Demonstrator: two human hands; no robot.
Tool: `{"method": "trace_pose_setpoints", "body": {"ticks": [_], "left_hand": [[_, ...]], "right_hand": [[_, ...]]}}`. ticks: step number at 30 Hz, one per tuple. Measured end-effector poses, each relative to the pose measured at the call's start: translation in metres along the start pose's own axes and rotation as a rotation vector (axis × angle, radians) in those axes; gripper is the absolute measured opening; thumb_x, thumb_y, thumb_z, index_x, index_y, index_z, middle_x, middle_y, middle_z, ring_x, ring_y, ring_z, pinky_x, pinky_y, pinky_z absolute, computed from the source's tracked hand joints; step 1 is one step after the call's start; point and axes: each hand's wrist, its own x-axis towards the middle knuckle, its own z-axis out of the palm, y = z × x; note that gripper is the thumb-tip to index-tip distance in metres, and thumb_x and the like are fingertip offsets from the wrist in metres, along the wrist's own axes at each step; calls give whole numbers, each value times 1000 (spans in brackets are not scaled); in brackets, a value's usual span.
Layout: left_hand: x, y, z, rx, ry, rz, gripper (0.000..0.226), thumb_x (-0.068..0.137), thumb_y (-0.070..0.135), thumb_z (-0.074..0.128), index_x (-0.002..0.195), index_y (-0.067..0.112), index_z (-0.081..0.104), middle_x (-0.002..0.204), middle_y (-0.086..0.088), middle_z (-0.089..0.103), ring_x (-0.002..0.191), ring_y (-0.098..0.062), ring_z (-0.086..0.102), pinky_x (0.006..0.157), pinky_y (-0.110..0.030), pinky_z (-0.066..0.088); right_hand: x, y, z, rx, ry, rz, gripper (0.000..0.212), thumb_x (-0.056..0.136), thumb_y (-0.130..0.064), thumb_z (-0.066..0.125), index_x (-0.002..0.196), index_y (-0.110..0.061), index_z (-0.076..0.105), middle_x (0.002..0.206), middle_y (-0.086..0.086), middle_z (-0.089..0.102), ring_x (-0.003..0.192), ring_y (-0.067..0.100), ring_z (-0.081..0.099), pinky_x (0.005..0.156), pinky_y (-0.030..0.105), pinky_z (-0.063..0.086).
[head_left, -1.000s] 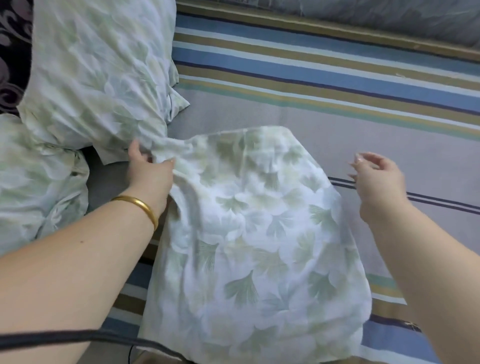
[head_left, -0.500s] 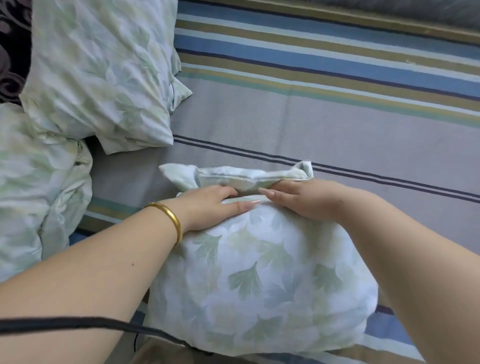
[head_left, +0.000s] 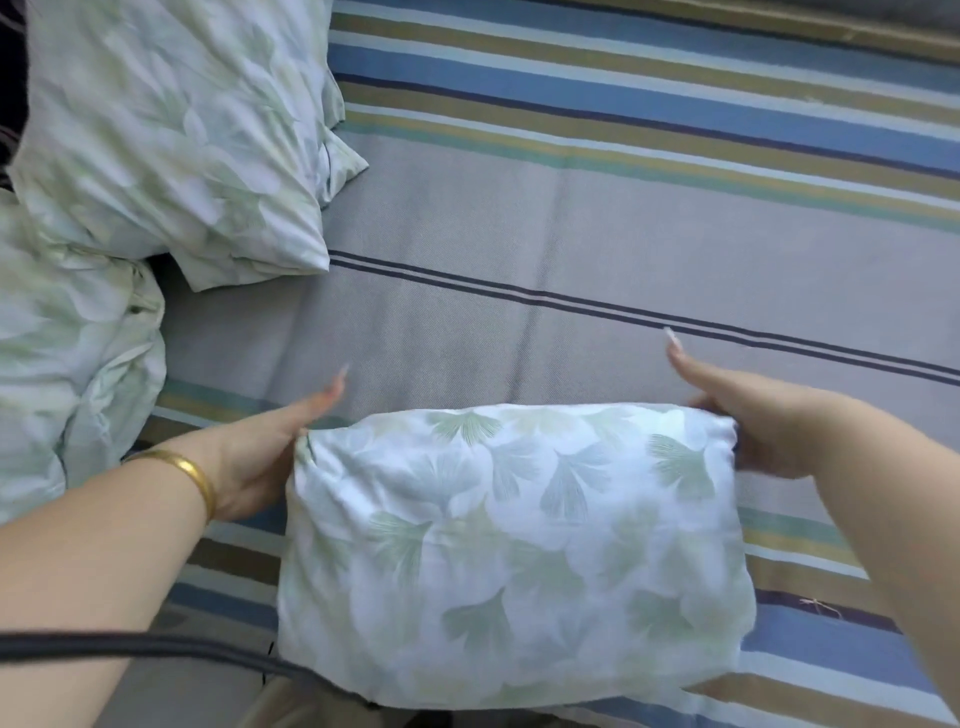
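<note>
The leaf-print pillow (head_left: 514, 545) lies flat on the striped bed sheet (head_left: 519, 218) right in front of me, with its long side across my view. My left hand (head_left: 260, 467) is at the pillow's far left corner, fingers straight and together, laid flat against that edge. I cannot tell whether the thumb is tucked under. My right hand (head_left: 774, 426) is at the pillow's far right corner: the forefinger points straight out beyond it, while the other fingers curl round the corner and grip the cloth. A gold bangle (head_left: 192, 473) sits on my left wrist, just left of the pillow. Beyond the pillow and to its left, well apart from it, lies a second pillow (head_left: 171, 140) in the same print. Left of that, bunched bedding (head_left: 67, 364) in the same print is heaped. A dark cord (head_left: 130, 647) crosses my left forearm near the pillow's near left corner.
</note>
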Motion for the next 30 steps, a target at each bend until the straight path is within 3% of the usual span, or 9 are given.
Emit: {"method": "trace_pose_setpoints", "body": {"ticks": [2, 5, 8, 14, 19, 22, 26, 28, 30], "left_hand": [[-2, -22, -11, -99, -104, 76, 103, 43, 86, 72, 124, 23, 69, 132, -10, 65, 123, -26, 61, 101, -45, 48], [0, -34, -5, 27, -192, 113, 104, 45, 65, 87, 137, 24, 58, 136, -7, 63, 128, -26, 58, 107, -48, 41], [1, -15, 19, 294, 42, 181, 73, 53, 56, 90, 119, 29, 71, 117, 0, 74, 109, -17, 70, 97, -41, 50], [-1, 30, 17, 38, 649, 359, 62, 64, 68, 76, 98, 16, 75, 81, 0, 79, 70, -16, 75, 51, -22, 55], [12, 38, 8, -200, 691, 148, 84, 77, 78, 57, 131, 14, 59, 115, -15, 70, 104, -36, 66, 96, -50, 52], [14, 23, 11, -267, 582, 36, 84, 75, 88, 42, 118, 21, 68, 104, -15, 76, 100, -38, 70, 95, -55, 52], [3, 12, 8, -313, 367, -127, 88, 68, 89, 51, 110, 15, 74, 110, -18, 74, 102, -40, 70, 82, -53, 58], [4, 16, 5, -108, 552, -68, 65, 83, 68, 62, 106, 8, 72, 103, -20, 74, 95, -38, 71, 82, -50, 60], [10, 30, 6, 198, 920, 146, 43, 90, 54, 60, 101, 13, 67, 99, -13, 71, 86, -32, 68, 78, -45, 59]], "right_hand": [[-6, 27, -1, 312, -241, -37, 110, 59, -93, 53, 127, -8, 65, 137, 20, 57, 120, 49, 53, 113, 56, 35], [-9, 52, 12, 582, -564, -131, 77, 88, -59, 60, 141, -3, 51, 147, 29, 43, 132, 44, 47, 108, 52, 41], [-2, 45, 21, 396, -188, -213, 76, 57, -51, 91, 113, -4, 72, 114, 21, 72, 101, 33, 72, 76, 40, 60], [-4, -37, 19, 380, 307, -410, 53, 60, -63, 79, 82, -15, 81, 94, 12, 78, 78, 26, 76, 58, 34, 59], [-4, -72, 14, 122, 525, -274, 88, 49, -95, 58, 115, -37, 63, 124, -10, 60, 109, 18, 58, 87, 40, 47], [-4, -57, 26, 80, 359, -67, 108, 41, -103, 48, 130, -41, 54, 131, -12, 55, 117, 25, 56, 102, 48, 44], [-12, -62, 33, 361, 376, -267, 94, 46, -91, 67, 119, -31, 62, 127, -3, 63, 112, 28, 63, 103, 53, 47], [-10, -54, 29, 689, 525, -415, 64, 69, -72, 72, 107, -21, 65, 121, 8, 68, 94, 24, 67, 94, 47, 55], [-8, -36, 32, 706, 690, -345, 59, 80, -66, 66, 104, -13, 64, 96, 10, 71, 70, 19, 64, 69, 36, 55]]}}
